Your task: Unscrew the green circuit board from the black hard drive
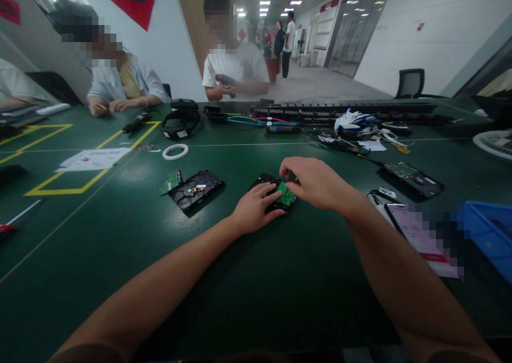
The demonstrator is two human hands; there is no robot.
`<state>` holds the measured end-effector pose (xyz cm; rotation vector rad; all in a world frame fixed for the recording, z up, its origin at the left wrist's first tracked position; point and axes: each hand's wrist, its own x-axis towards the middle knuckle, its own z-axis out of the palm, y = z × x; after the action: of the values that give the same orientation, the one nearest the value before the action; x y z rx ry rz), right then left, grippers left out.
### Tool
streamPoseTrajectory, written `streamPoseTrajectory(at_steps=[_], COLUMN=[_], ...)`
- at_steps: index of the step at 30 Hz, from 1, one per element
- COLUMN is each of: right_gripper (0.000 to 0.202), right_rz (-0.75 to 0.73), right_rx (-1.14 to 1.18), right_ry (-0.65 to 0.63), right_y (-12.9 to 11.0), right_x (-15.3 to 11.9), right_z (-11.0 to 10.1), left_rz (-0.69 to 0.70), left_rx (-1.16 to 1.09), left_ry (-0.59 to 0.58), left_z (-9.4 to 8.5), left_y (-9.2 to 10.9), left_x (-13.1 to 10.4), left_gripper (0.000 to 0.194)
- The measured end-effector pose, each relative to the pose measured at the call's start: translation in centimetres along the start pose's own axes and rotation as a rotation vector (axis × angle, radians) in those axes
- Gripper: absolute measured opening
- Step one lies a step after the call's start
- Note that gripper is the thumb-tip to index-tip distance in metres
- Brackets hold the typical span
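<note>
A black hard drive [264, 178] with a green circuit board [286, 194] lies on the table in front of me. My left hand [258, 207] is spread over its left part, fingers on top and thumb along the near edge, holding it in place. Above the board's right side my right hand [306, 180] is closed, fingers curled round a small screwdriver [297, 180]. Only a bit of yellow and black shows of that tool; the rest is hidden. To the left lies an opened hard drive [196, 190], a loose green circuit board [171, 183] beside it.
Another hard drive [412, 179] lies to the right, near a phone [420, 232] and a blue bin [488, 235]. A tape roll [175, 151], a black headset [181, 120], cables and gloves [354, 122] lie farther back. Two people sit or stand across the table [180, 277].
</note>
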<state>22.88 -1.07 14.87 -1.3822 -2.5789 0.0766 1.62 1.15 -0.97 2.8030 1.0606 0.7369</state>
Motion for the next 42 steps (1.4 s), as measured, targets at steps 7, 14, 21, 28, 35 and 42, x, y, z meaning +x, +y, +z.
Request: streamPoseTrajectory(at_steps=[7, 14, 21, 28, 35, 42], right_gripper=[0.015, 0.024, 0.012, 0.017, 0.018, 0.025], right_rz=[0.051, 0.254, 0.143, 0.040, 0.124, 0.249], right_rx=[-0.056, -0.246, -0.136, -0.038, -0.096, -0.204], right_ry=[-0.009, 0.009, 0.013, -0.002, 0.021, 0.016], right_y=[-0.2, -1.4, -0.7, -0.1, -0.6, -1.1], right_x=[-0.3, 0.1, 0.1, -0.1, 0.0, 0.1], right_z=[-0.1, -0.2, 0.0, 0.1, -0.1, -0.1], left_rz=[0.005, 0.008, 0.000, -0.001, 0.008, 0.011], left_rx=[-0.004, -0.025, -0.026, -0.015, -0.008, -0.017], left_ry=[0.012, 0.020, 0.017, 0.008, 0.005, 0.016], left_z=[0.0, 0.1, 0.0, -0.2, 0.0, 0.0], left_y=[0.0, 0.0, 0.1, 0.2, 0.0, 0.0], left_x=[0.1, 0.0, 0.0, 0.0, 0.0, 0.0], left_gripper=[0.063, 0.060, 0.061, 0.062, 0.063, 0.061])
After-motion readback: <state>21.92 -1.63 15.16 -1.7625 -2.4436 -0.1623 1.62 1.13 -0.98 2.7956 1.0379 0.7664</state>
